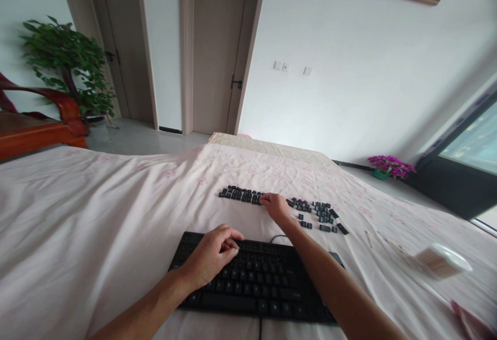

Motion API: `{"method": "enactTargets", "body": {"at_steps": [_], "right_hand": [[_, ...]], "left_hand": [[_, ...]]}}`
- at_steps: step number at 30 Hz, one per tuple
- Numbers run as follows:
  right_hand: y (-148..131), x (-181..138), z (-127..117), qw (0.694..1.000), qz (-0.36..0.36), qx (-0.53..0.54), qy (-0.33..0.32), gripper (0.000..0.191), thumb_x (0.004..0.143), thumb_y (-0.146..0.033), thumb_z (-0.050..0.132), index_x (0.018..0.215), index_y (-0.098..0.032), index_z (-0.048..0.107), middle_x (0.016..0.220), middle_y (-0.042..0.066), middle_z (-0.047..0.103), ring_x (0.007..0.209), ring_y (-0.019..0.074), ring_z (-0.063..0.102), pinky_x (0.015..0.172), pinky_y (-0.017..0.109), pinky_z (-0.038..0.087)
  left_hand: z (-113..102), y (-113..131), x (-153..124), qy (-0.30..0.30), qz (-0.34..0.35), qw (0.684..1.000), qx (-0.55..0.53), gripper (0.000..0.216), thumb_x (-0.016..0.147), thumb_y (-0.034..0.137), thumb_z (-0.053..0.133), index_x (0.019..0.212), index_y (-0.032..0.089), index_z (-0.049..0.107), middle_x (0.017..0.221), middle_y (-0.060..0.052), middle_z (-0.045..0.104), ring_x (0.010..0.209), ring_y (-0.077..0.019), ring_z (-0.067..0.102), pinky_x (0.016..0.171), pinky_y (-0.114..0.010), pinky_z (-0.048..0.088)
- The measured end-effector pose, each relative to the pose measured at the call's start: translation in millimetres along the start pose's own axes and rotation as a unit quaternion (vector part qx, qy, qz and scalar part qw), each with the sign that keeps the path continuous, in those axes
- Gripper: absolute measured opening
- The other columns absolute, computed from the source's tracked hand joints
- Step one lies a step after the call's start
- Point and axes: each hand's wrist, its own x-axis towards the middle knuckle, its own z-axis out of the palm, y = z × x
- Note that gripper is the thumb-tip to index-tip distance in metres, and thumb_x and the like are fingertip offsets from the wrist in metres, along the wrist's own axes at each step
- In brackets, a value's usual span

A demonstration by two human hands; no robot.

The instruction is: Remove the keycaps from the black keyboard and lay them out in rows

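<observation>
A black keyboard (229, 301) lies on the cloth in front of me, with keycaps seated over much of its lower part. My left hand (212, 257) rests over its upper left area, fingers loosely curled, with a gap between thumb and forefinger and nothing visible between them. Beyond the keyboard, loose black keycaps (238, 194) are laid out in rows. My right hand (275, 206) reaches to the right end of these rows, its fingertips closed together on a keycap that they mostly cover. More loose keycaps (324, 213) lie to the right of that hand.
A pale flowered cloth (128, 226) covers the surface in wrinkles. On the right lie a clear round container of thin sticks (442, 261) and a loose cotton swab or stick (368, 239). A cable (278, 237) runs behind the keyboard. A wooden chair (46, 117) stands far left.
</observation>
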Motion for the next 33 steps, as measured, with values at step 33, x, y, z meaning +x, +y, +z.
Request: {"method": "enactTargets", "body": {"at_steps": [33], "right_hand": [[-35.2, -111.9, -15.2, 0.877, 0.001, 0.479, 0.029, 0.057, 0.086, -0.064, 0.035, 0.074, -0.016, 0.063, 0.056, 0.002, 0.058, 0.05, 0.0122, 0.046, 0.044, 0.021, 0.037]], "left_hand": [[1.1, 4.3, -2.4, 0.004, 0.029, 0.999, 0.039, 0.017, 0.079, 0.018, 0.053, 0.09, 0.019, 0.066, 0.092, -0.003, 0.064, 0.081, -0.0154, 0.062, 0.077, -0.028, 0.05]]}}
